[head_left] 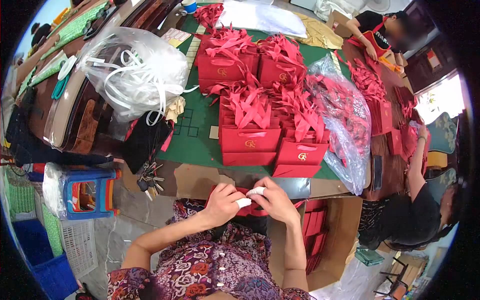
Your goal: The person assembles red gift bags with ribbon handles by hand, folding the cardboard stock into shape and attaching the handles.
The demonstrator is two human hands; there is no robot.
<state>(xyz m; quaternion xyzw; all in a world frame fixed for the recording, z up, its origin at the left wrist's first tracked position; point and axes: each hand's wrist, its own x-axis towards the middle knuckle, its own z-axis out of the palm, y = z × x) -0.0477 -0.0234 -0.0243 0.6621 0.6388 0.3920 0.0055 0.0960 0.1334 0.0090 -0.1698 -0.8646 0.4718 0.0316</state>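
In front of my lap, my left hand (225, 204) and my right hand (274, 200) meet fingertip to fingertip, both closed in a pinch. White tape wraps fingers on each hand. A red gift bag (245, 212) lies beneath and between them, mostly covered by the hands. The exact part pinched, bag edge or ribbon, is too small to make out. A bit of red ribbon (299, 204) sticks out beside my right wrist. Just beyond, on the green mat, stand rows of red gift bags (250, 147) with gold lettering and red ribbons heaped on top.
A cardboard box (345, 235) holding red bags stands by my right arm. On the table are a clear plastic bag (345, 117) of red ribbons and another with white ribbons (137, 75). Stacked stools (90, 192) stand left. Two co-workers handle red items (367, 80) at right.
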